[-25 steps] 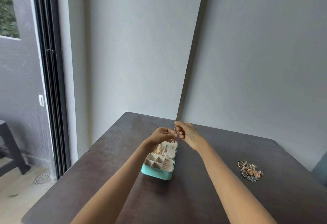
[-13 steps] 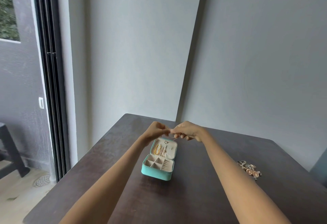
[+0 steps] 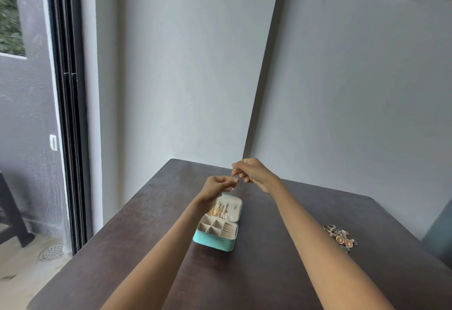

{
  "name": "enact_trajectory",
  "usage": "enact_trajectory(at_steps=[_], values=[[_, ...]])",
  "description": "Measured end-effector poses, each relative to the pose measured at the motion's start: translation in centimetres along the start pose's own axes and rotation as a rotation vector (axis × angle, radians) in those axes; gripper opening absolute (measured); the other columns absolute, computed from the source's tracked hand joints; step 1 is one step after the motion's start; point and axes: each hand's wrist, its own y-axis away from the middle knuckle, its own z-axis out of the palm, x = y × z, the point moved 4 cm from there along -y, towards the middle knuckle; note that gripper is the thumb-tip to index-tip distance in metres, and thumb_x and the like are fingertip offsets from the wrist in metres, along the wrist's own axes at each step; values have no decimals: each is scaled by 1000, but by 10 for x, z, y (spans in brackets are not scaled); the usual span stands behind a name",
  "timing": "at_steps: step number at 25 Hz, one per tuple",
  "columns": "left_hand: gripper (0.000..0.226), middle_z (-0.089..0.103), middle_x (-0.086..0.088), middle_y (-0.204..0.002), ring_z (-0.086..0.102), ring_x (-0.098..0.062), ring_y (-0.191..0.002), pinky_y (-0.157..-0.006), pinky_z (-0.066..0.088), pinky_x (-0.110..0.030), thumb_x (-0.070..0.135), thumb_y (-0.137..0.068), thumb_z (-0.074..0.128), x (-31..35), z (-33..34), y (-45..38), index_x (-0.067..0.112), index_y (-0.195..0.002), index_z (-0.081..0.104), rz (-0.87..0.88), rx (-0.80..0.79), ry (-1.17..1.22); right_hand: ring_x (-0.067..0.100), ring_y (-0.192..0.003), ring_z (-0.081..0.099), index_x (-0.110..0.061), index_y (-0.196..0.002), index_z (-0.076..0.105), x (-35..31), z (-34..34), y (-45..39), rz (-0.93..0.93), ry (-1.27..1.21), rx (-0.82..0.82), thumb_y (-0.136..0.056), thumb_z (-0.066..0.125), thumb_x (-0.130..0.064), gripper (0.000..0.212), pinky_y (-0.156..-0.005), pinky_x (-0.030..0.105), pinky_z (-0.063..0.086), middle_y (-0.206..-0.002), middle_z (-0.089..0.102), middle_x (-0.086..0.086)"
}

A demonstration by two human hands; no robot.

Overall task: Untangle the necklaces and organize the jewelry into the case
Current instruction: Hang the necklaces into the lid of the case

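Observation:
A small teal jewelry case [image 3: 215, 241] lies open on the dark table [image 3: 269, 273], with gold pieces hanging inside its lid [image 3: 233, 208] and cream compartments in its base. Above the lid, my left hand [image 3: 217, 186] and my right hand [image 3: 254, 171] pinch a thin necklace [image 3: 233, 182] between their fingertips. A tiny pendant dangles below the fingers. The chain is too fine to follow. Both hands hover over the far end of the case.
A pile of loose jewelry [image 3: 341, 237] with round coppery pieces lies on the table to the right of my right forearm. Grey walls meet just behind the table. A sliding door frame [image 3: 69, 114] stands at the left.
My right hand rose slightly and drew a little apart from the left, still pinching the necklace. The case and the pile have not moved.

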Motion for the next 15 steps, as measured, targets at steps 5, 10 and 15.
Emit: enact_trajectory(at_steps=[5, 10, 15], values=[[6, 62, 9, -58, 44, -1, -49, -53, 22, -22, 12, -83, 69, -3, 3, 2, 15, -87, 72, -93, 72, 214, 6, -58, 43, -10, -84, 58, -1, -3, 0, -31, 26, 48, -93, 53, -19, 14, -51, 16, 35, -74, 63, 0], [18, 63, 10, -55, 40, 0, -39, -43, 23, -14, 2, -80, 69, -12, 1, 1, 11, -96, 69, -186, 153, 322, 5, -59, 51, -10, -87, 64, 1, -10, 2, -36, 152, 132, -92, 54, -19, 14, -53, 16, 40, -79, 68, -1], [11, 58, 11, -49, 41, -1, -39, -49, 25, -18, 5, -79, 72, -11, 1, 2, 14, -84, 67, -203, 45, 96, 8, -54, 50, -9, -82, 65, 10, -8, 3, 22, 142, 163, -90, 51, -15, 18, -49, 16, 39, -82, 68, 5]])
